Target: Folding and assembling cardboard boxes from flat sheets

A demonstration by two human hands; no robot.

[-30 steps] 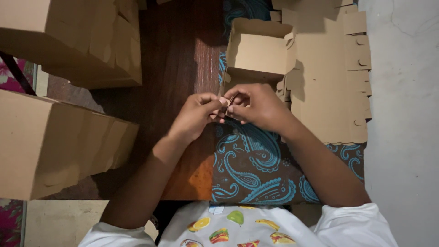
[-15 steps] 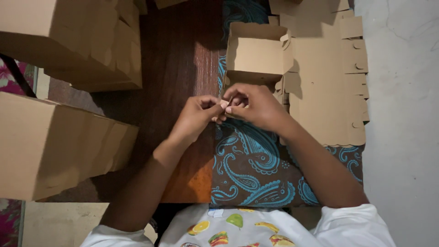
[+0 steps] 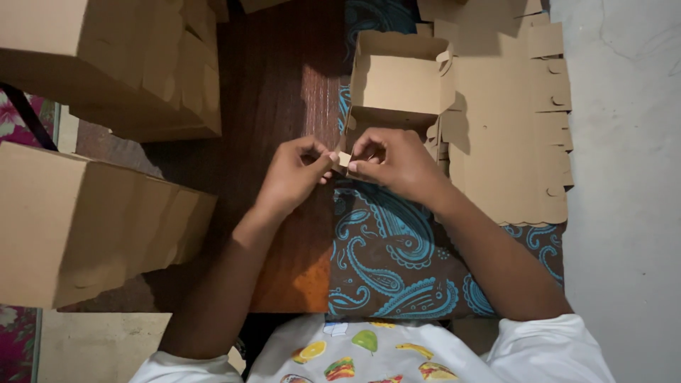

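Note:
My left hand [image 3: 294, 174] and my right hand [image 3: 390, 159] meet at the middle of the view, fingertips pinched together on a small tan cardboard tab [image 3: 344, 159]. The tab belongs to a partly folded brown cardboard box [image 3: 401, 81] that stands open just beyond my hands, its near wall hidden behind my fingers. Both hands rest over the seam between a dark wooden tabletop [image 3: 284, 92] and a brown cloth with blue paisley pattern [image 3: 386, 259].
A stack of flat die-cut cardboard blanks [image 3: 511, 135] lies to the right of the box. Piles of folded brown boxes stand at the upper left [image 3: 120, 60] and lower left [image 3: 85, 227]. A pale grey floor [image 3: 624, 191] runs along the right.
My hands have stayed pinched on the tab with only slight finger shifts. The view has drifted a little, so the box sits marginally higher.

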